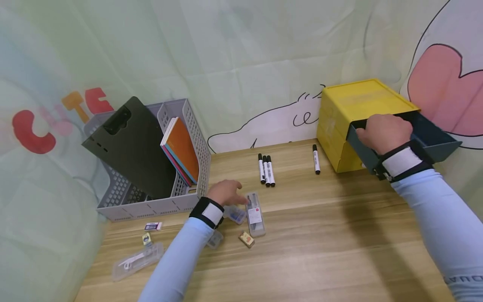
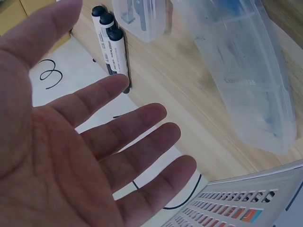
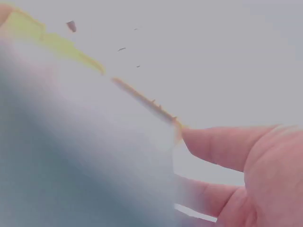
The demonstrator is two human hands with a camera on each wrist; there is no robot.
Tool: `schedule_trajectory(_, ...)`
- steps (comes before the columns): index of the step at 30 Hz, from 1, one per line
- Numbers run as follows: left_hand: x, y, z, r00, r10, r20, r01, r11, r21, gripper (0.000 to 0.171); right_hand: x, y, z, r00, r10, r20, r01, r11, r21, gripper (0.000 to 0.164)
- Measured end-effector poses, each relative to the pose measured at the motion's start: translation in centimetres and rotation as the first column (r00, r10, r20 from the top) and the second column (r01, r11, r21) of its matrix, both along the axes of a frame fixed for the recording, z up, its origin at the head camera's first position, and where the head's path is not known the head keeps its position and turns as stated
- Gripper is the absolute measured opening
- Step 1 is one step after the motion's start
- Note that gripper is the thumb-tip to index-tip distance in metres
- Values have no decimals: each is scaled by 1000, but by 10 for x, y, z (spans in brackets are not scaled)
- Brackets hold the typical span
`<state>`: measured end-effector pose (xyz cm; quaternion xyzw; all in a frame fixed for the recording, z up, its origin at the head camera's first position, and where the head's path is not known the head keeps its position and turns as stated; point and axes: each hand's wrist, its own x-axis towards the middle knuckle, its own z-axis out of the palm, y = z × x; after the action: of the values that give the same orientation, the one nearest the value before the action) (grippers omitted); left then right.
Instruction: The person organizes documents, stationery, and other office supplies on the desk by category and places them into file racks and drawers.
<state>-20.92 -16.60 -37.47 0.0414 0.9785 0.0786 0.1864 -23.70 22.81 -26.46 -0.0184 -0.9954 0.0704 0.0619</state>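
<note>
Nearest, at the left of the pale wood-grained table, lay a long translucent plastic case with scissors visible inside. A small printed rectangular block, apparently an eraser, lay near the middle. Just beyond it were a small clear plastic box with blue contents and a slim clear plastic case with a white label; both were judged light, smooth and rather slippery, best lifted by their long sides. The left hand was over this group, fingers extended and spread, palm bare, holding nothing. A grey perforated plastic basket stood at left, bearing a dark, flat, smooth clipboard, tilted, and thin notebooks with an orange cover. Three white cylindrical markers with black caps lay side by side farther off, a single matching marker to their right. At far right, the right hand gripped the front panel of a dark blue-grey open-topped drawer, which projected from a yellow box-shaped cabinet. The drawer appeared light, thin-walled and fairly stiff; its front panel, held near the middle, was judged the sound place for a grip. Behind everything hung a softly creased printed fabric backdrop.
</note>
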Motion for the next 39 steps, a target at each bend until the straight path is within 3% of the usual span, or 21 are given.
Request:
schedule_trajectory(6, 5, 3, 3, 1000, -10, -6, 10, 1000, 13, 63, 14, -39, -1, 989, 92, -117, -92, 996, 3, 38)
schedule_trajectory(10, 8, 5, 5, 1000, -5, 5, 4, 1000, 22, 61, 25, -68, -16, 975, 167, -145, -166, 986, 20, 35)
schedule_trajectory(13, 11, 6, 4, 1000, -10, 17, 9, 1000, 25, 60, 35, -88, -39, 971, 221, -93, -222, 975, 1, 37)
schedule_trajectory(17, 16, 8, -1, 999, -48, 23, 48, 999, 4, 57, 45, -106, -78, 955, 294, 48, -291, 955, -59, 39)
schedule_trajectory(21, 22, 8, -6, 997, -75, 33, 76, 997, -11, 50, 52, -115, -113, 913, 370, 172, -358, 929, -95, 40)
schedule_trajectory(24, 26, 7, -8, 994, -96, 52, 97, 995, -5, 42, 57, -118, -130, 884, 399, 242, -381, 917, -119, 39)
schedule_trajectory(29, 35, 8, -11, 986, -146, 83, 146, 989, 10, 25, 59, -120, -143, 873, 389, 293, -364, 921, -139, 39)
schedule_trajectory(34, 43, 10, -14, 976, -153, 157, 149, 988, 38, 25, 58, -122, -147, 879, 365, 308, -334, 931, -149, 42)
schedule_trajectory(39, 49, 15, -18, 966, -180, 186, 187, 982, -26, 26, 57, -123, -148, 882, 354, 310, -320, 934, -157, 43)
